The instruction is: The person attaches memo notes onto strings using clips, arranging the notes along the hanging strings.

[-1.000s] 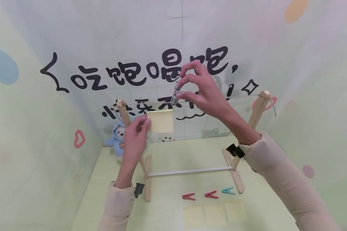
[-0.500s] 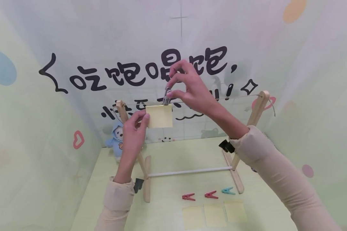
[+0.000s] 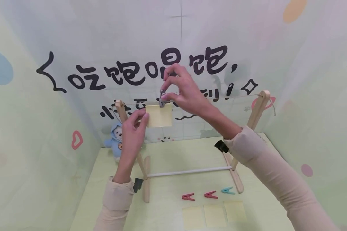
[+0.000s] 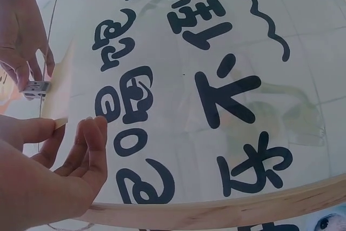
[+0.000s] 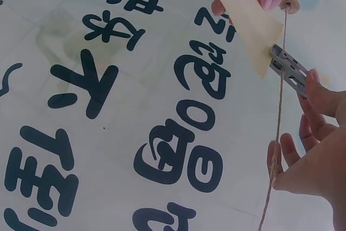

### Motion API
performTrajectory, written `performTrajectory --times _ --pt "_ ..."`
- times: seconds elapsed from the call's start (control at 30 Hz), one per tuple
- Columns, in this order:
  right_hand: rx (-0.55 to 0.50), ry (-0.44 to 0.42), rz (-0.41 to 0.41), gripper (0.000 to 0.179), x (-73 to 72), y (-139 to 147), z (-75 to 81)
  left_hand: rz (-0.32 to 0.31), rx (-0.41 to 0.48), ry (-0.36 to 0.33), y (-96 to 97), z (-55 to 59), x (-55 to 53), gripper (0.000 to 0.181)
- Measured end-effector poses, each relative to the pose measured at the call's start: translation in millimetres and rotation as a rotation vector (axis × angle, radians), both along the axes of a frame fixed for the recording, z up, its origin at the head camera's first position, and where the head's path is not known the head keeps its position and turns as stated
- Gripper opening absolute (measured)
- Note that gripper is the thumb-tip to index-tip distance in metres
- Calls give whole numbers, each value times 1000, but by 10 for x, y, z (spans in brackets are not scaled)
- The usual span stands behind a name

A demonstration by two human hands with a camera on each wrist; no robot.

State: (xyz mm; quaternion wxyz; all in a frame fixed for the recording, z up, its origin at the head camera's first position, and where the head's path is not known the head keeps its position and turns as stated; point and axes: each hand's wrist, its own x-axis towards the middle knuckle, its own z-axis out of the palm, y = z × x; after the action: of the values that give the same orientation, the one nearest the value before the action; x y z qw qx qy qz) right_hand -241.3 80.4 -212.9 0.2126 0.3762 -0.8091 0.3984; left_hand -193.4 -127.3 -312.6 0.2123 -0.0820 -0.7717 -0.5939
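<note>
In the head view my left hand (image 3: 134,128) pinches the left edge of a pale yellow sticky note (image 3: 159,116) between thumb and fingers. The note is held up against a thin string (image 3: 237,97). My right hand (image 3: 185,93) pinches a grey clothespin (image 3: 162,98) by its upper end. In the right wrist view the clothespin (image 5: 289,68) crosses the string (image 5: 280,117), and its tip is at the edge of the note (image 5: 251,22). Whether its tips bite both note and string I cannot tell.
A wooden frame with a left post (image 3: 122,112) and right post (image 3: 257,110) carries the string. Two red clothespins (image 3: 188,196), a blue clothespin (image 3: 227,190) and several yellow notes (image 3: 214,215) lie on the table (image 3: 164,205). A blue plush toy (image 3: 114,144) stands behind the left post.
My left hand has raised the note slightly to the string. My right hand has moved left with the clothespin, which now overlaps the note's top edge.
</note>
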Motion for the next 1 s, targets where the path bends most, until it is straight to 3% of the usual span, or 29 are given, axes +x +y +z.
performTrajectory --times 0.3,0.47,0.73,1.0 --pt "67 6 -7 15 -19 -61 -20 -22 33 -6 0 35 2 26" --pt "95 -39 -18 19 -1 -74 -3 -30 32 -35 -7 41 9 27" --pt "190 -153 -57 27 38 -106 32 -12 16 -21 -14 13 12 25" --pt "216 -175 -60 38 36 -98 7 14 -10 -70 3 -11 19 27"
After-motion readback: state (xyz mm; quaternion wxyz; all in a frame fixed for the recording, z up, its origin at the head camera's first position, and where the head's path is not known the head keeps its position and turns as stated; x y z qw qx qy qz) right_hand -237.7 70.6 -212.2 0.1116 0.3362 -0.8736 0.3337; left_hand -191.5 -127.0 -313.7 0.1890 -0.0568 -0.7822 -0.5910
